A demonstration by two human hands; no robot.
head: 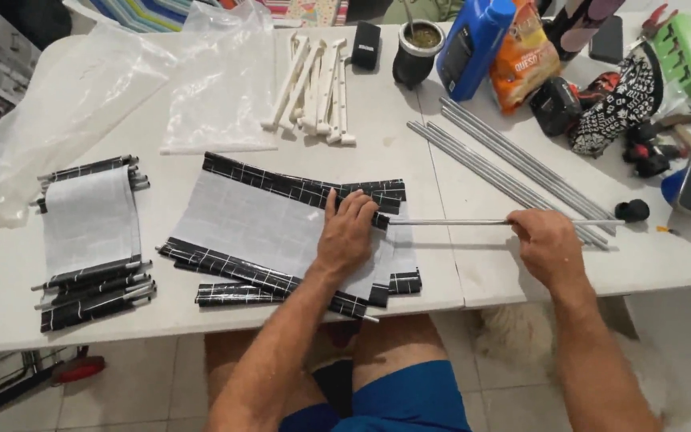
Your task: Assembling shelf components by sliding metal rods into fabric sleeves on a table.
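Observation:
A white fabric panel (pixel 257 220) with black checked hems lies flat on the white table (pixel 441 272). My left hand (pixel 347 232) presses on its right end, fingers curled over the top hem. My right hand (pixel 545 244) pinches a thin metal rod (pixel 449 222) that runs level from the hem's opening to the right. Its left tip sits at the hem by my left fingers.
A stack of finished panels (pixel 91 232) lies at the left. Several metal rods (pixel 505 168) lie diagonally at the right, white plastic brackets (pixel 313 88) at the back, clear plastic bags (pixel 121 88) at the back left. Bottle, snack bag, cup and tools crowd the far right.

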